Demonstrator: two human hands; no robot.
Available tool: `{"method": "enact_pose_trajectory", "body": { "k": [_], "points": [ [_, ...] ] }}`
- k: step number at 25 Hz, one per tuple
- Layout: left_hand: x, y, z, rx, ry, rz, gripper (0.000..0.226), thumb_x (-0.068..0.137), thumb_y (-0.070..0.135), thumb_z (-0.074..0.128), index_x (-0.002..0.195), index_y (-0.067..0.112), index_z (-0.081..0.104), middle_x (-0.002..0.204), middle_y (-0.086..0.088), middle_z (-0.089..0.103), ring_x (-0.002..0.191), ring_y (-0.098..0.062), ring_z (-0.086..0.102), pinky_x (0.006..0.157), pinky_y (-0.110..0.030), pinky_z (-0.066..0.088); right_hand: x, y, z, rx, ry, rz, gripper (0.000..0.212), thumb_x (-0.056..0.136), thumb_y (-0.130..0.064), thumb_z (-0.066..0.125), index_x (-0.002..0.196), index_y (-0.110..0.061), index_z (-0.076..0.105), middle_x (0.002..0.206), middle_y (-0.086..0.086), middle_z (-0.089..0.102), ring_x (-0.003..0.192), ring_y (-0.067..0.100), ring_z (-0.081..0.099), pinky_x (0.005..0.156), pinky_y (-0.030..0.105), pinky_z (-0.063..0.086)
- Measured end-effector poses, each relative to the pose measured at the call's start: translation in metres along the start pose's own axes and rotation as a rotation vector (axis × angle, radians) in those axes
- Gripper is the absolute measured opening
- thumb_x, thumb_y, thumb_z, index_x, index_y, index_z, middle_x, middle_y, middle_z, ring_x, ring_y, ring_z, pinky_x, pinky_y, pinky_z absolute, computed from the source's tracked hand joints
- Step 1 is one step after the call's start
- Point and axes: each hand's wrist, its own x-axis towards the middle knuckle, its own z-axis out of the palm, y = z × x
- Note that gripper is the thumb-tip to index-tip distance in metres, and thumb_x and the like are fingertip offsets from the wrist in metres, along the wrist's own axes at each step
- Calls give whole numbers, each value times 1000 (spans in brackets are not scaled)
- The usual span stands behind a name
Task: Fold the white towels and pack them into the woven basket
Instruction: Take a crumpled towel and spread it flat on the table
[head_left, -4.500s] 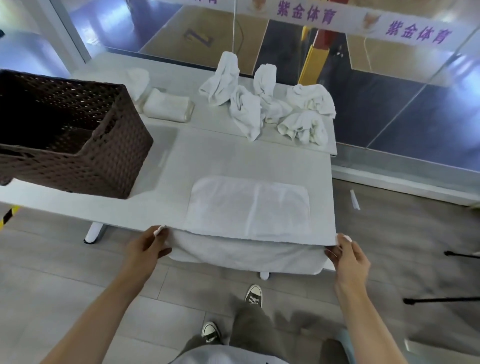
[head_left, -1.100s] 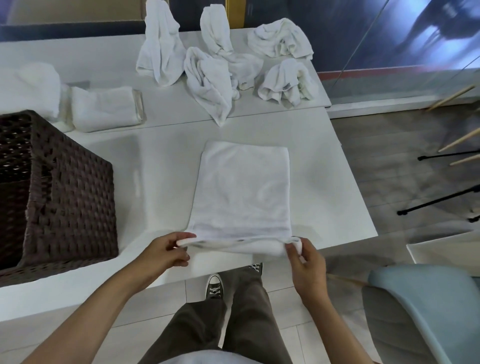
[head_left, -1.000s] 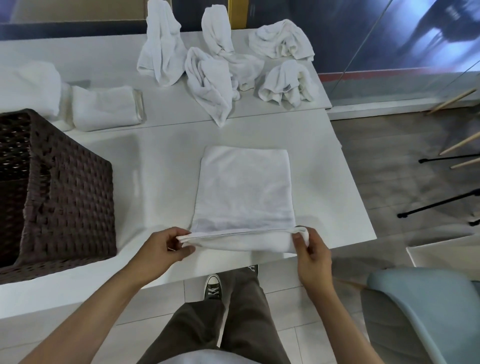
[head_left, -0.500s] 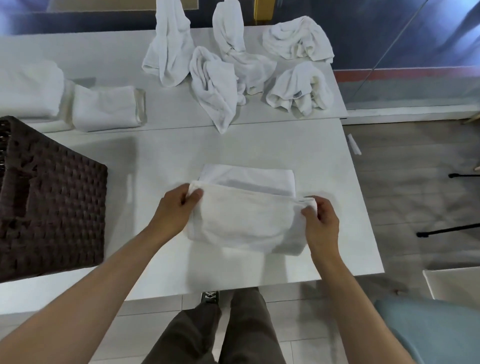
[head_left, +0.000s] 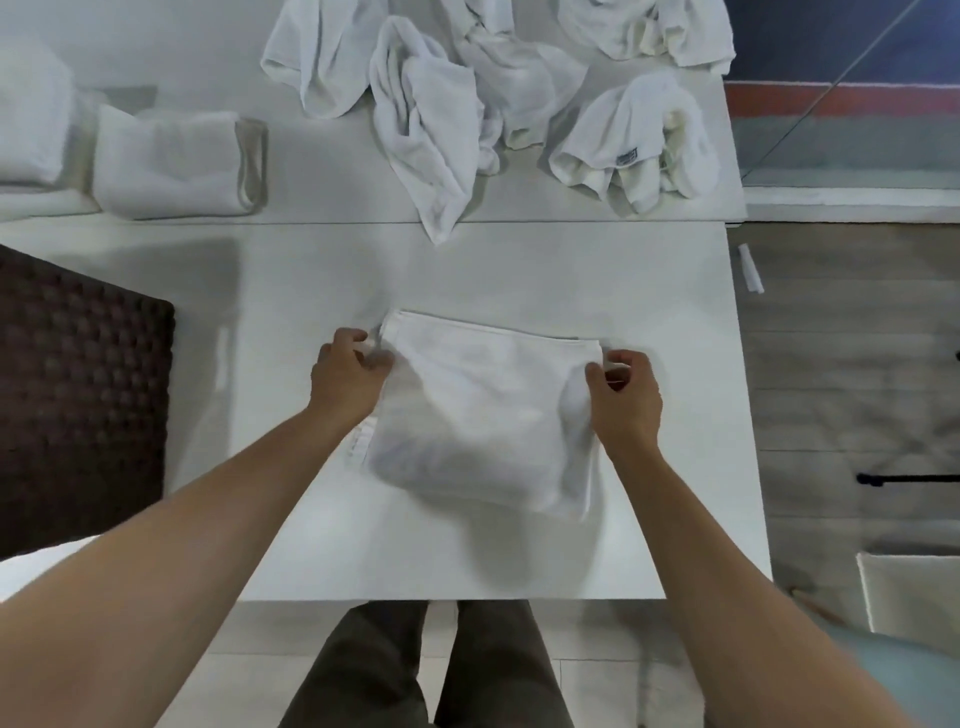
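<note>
Now the half-folded towel (head_left: 483, 415) lies on the near part of the white table (head_left: 545, 270), straight in front of the person, with its far edge crisp and its near part blurred. At the towel's far left corner the left hand (head_left: 350, 376) has its fingers curled onto the cloth, pinching it; the right hand (head_left: 623, 395) does the same at the far right corner, thumb and fingers closed on the edge. Both forearms reach in from the bottom of the view. To the left, the dark woven basket (head_left: 78, 405) stands on the table, apart from the towel, and only one side of it shows. Along the far side of the table sits a heap of crumpled towels (head_left: 426, 119), one with a small label (head_left: 627, 157) showing. Left of the heap lies a folded towel (head_left: 166, 161), with another white bundle (head_left: 31, 114) just beside it at the frame's edge.
</note>
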Motion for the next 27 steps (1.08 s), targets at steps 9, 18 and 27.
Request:
{"method": "enact_pose_trajectory", "body": {
  "k": [9,18,27],
  "points": [
    [-158,-30,65,551,-283,789,83,84,36,65,156,32,23,163,2,26,144,-24,33,112,-41,39,-32,20,3,-98,-242,209,45,87,-26,71,126,-16,52,114,1,66,101,24,63,81,32,45],
    [-99,-69,26,805,-36,839,85,71,28,62,153,25,39,165,-8,22,150,-36,24,118,-59,23,-9,-23,12,-616,-212,-322,55,93,-43,60,142,-24,43,137,5,54,123,31,52,104,46,35],
    [-128,-91,36,658,16,732,89,69,23,65,153,29,37,163,-10,27,150,-37,22,115,-51,32,-23,-19,27,-484,-460,60,34,90,-45,63,78,-14,59,78,-1,62,75,23,59,74,35,45]
  ]
}}
